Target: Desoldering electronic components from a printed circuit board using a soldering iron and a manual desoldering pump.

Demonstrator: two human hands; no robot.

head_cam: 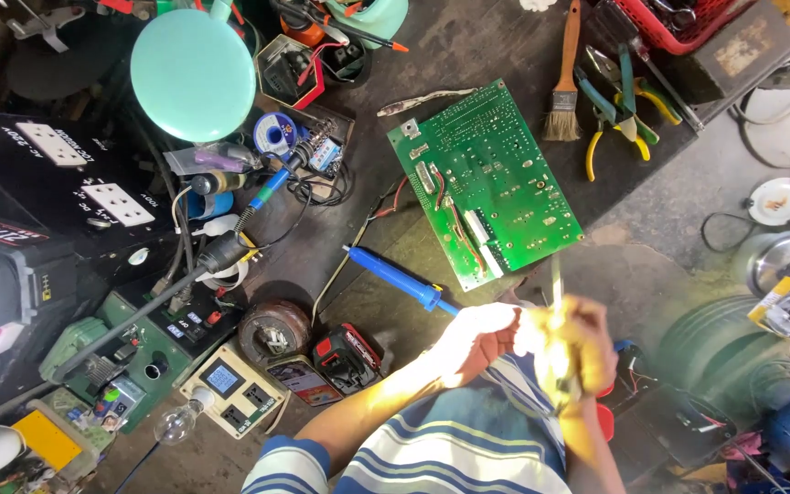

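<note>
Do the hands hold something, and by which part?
Both hands close together on a thin upright tool; glare hides what it is and where they grip.

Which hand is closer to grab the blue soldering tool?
Probably the left hand. The blue soldering tool lies on the bench with its near end right beside that hand. The right hand sits farther away and seems to hold a thin tool, blurred by glare.

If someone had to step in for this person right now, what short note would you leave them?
Left hand and right hand meet close in front of the striped shirt, together gripping a thin pale upright tool; glare hides the grip.
The green rectangular circuit board lies flat on the dark workbench, untouched.
The blue-handled soldering iron lies beside the board, near the left hand.
No work on the board is visible.
</note>
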